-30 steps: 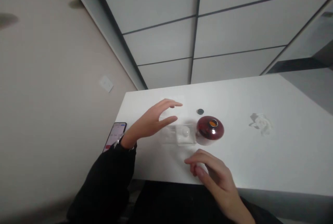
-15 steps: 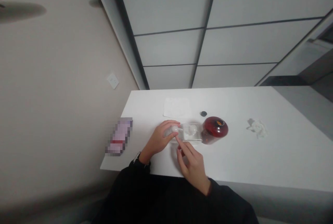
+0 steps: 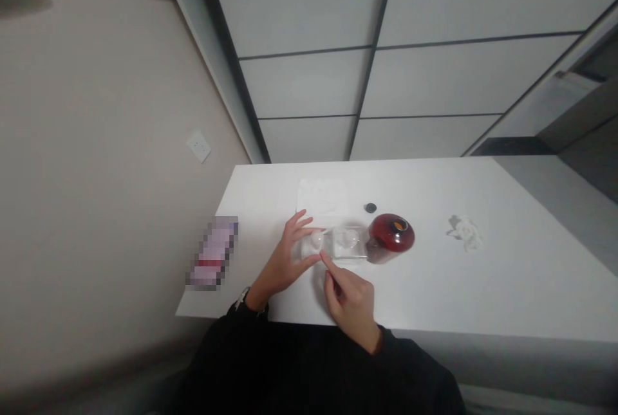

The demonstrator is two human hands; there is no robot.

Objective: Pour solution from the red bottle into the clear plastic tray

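A clear plastic case [image 3: 350, 254] with two compartments lies in front of me. A white rounded piece [image 3: 317, 239] shows in its left part and a pale rounded piece [image 3: 351, 239] in its right part. My left hand [image 3: 282, 262] is open around the left end, thumb on the near side and forefinger on the far side, other fingers spread. My right hand [image 3: 352, 299] points its forefinger at the case's near edge, by the left thumb's tip. Its other fingers are curled and its thumb is apart from the forefinger; I see nothing held in it.
A dark red, glossy round-topped bottle [image 3: 390, 235] stands at the case's right end. Behind lie a small black disc [image 3: 370, 208] and a flat white sheet [image 3: 321, 195]. A crumpled white tissue [image 3: 466, 233] is at right, a blurred-out pinkish item [image 3: 215, 253] at the table's left edge.
My left fingers have lifted and spread apart, uncovering more of the white piece. The right forefinger stays near the left thumb while the other fingers curl more. The view has shifted slightly.
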